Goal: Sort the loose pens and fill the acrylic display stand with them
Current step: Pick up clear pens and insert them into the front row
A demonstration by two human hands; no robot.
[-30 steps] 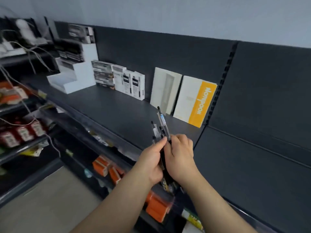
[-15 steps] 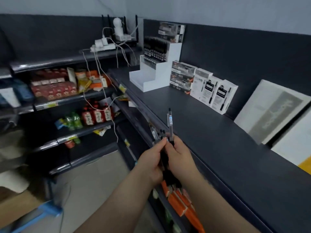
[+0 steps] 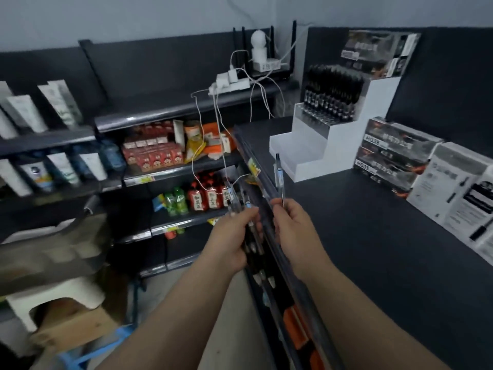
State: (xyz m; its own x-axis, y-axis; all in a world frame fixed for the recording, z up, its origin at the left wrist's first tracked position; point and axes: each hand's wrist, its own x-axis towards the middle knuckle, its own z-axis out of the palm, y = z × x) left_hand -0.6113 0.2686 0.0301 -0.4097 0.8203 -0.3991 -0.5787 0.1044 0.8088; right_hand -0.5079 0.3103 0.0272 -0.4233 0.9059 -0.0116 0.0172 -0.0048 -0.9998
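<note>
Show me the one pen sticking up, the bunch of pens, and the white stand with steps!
single pen [image 3: 279, 174]: head view, on its blue label.
bunch of pens [image 3: 232, 197]: head view, on a clear barrel near the top.
display stand [image 3: 341, 149]: head view, on its white side wall.

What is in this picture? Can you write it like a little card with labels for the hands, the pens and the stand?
left hand: grips a bundle of pens
right hand: pinches a single pen, held upright
display stand: stepped, on the dark shelf, beyond the hands
stand's back steps: packed with black pens
stand's front steps: no pens visible
beside the stand: stacked pen boxes
</note>
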